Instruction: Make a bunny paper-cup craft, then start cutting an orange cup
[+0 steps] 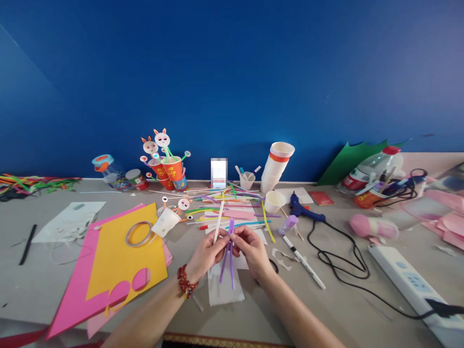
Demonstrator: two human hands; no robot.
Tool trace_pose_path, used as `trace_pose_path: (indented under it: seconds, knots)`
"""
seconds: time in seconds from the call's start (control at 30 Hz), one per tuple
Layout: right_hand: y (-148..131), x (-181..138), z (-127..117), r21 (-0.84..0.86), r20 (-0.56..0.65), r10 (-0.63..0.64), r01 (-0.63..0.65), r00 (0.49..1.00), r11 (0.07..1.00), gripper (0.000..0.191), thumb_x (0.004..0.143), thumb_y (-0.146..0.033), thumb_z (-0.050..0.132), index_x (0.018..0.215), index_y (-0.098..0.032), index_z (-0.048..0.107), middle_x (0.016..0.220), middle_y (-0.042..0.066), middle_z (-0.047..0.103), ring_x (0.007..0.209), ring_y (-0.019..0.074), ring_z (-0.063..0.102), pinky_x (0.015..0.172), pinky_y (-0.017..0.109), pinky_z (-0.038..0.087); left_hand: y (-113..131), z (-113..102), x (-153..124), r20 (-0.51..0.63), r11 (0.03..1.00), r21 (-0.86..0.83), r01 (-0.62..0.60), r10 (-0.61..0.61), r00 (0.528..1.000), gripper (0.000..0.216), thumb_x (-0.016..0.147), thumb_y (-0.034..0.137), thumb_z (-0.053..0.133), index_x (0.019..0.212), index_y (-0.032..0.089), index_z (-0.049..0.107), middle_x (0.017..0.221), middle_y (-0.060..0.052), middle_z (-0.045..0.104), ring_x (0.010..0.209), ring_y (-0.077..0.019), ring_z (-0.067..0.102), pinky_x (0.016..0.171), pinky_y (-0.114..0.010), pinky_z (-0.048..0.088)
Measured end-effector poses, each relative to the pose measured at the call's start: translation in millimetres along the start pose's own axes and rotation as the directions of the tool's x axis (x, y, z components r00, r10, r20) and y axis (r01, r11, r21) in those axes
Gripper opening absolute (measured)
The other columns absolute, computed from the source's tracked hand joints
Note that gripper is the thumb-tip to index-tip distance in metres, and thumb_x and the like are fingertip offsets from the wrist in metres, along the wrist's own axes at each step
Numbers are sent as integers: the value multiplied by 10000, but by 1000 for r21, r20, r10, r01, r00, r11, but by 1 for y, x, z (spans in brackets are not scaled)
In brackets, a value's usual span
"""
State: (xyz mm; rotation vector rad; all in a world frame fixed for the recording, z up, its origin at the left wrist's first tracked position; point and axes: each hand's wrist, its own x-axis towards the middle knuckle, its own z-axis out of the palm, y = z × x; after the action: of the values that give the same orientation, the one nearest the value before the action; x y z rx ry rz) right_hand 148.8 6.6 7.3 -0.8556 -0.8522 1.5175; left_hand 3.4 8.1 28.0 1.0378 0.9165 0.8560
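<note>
Both my hands meet over the middle of the table. My left hand (208, 253), with a red bead bracelet on its wrist, is closed on a white stick (218, 221) that points up and away. My right hand (252, 249) pinches a folded purple pipe cleaner (229, 256) whose two ends hang down toward me. The fold of the pipe cleaner sits against the stick between my fingertips. A white paper strip (224, 290) lies flat on the table under my hands.
Yellow and pink paper sheets (119, 256) with a tape ring lie to the left. A blue glue gun (302, 210) with a black cord, a marker (304, 263) and a power strip (409, 282) are to the right. Paper cups (275, 166), bunny cup crafts (168, 166) and loose pipe cleaners stand behind.
</note>
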Motion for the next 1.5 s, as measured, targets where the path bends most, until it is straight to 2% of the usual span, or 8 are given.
trace_pose_path:
  seconds: [0.5, 0.7, 0.9, 1.07, 1.3, 1.5]
  knots:
    - [2, 0, -2, -23, 5, -24, 24, 1000, 999, 260, 750, -366, 811, 809, -178, 642, 661, -39, 576, 457, 74, 482, 448, 218, 361, -5, 1, 1, -11, 999, -24, -30, 30, 999, 449, 791, 615, 659, 836, 204, 484, 505, 31, 615, 327, -33, 243, 368, -200, 109]
    - [3, -2, 0, -55, 9, -51, 51, 999, 997, 250, 746, -392, 807, 819, -183, 692, 630, -29, 572, 494, 96, 475, 494, 245, 392, -11, 0, 3, -63, 997, -39, -64, 61, 996, 446, 784, 603, 676, 811, 217, 454, 423, 109, 456, 331, -37, 240, 369, -191, 117]
    - [5, -1, 1, -89, 33, -75, 78, 997, 993, 223, 779, -393, 778, 839, -191, 705, 606, -34, 536, 502, 99, 451, 504, 249, 370, -14, -1, 5, -96, 996, -38, -81, 77, 992, 446, 764, 597, 695, 781, 211, 472, 417, 119, 417, 329, -37, 243, 357, -187, 137]
    - [1, -2, 1, -140, 51, -123, 129, 991, 982, 182, 800, -375, 760, 796, -196, 728, 702, -20, 519, 538, 94, 456, 525, 253, 376, -11, 0, 4, -117, 995, -31, -95, 91, 989, 448, 759, 597, 699, 757, 212, 470, 398, 136, 337, 333, -41, 228, 355, -185, 137]
    - [-2, -2, -1, -211, 94, -152, 169, 984, 963, 166, 826, -370, 737, 850, -206, 754, 724, -10, 523, 580, 114, 477, 537, 257, 373, -10, -4, 5, -100, 996, -9, -90, 88, 991, 451, 759, 602, 695, 741, 207, 479, 391, 131, 353, 334, -37, 210, 362, -191, 127]
    - [1, 2, -6, -184, 148, -95, 121, 984, 975, 212, 830, -392, 731, 906, -194, 726, 733, -13, 526, 551, 96, 469, 521, 251, 346, -9, -7, 6, -54, 999, 7, -48, 49, 997, 454, 758, 605, 689, 756, 179, 535, 473, 52, 558, 343, -33, 245, 368, -201, 128]
